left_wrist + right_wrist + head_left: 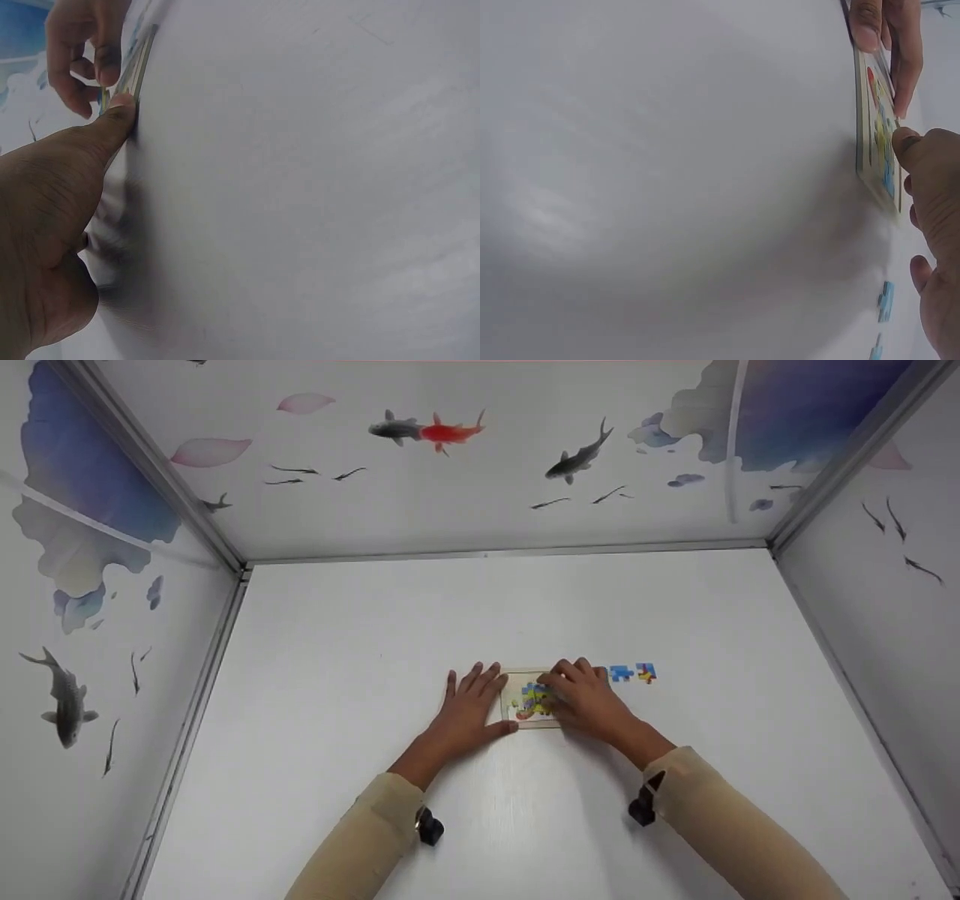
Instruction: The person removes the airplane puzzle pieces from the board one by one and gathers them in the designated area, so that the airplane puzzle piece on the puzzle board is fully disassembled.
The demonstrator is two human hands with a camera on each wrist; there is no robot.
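Observation:
A shallow wooden puzzle tray (532,726) lies on the white table, with joined colourful puzzle pieces (534,699) inside it. My left hand (472,709) rests at the tray's left side, fingers spread, its thumb on the near left corner. Over the right part of the tray, my right hand (589,697) has its thumb and fingers bent together. Between them the left wrist view shows a small blue and yellow puzzle piece (103,97). The right hand hides much of the tray's right half in the head view.
To the right of the tray lie a loose blue puzzle piece (620,673) and a blue, red and yellow one (646,673). Walls printed with fish stand at the back and on both sides of the table (360,607).

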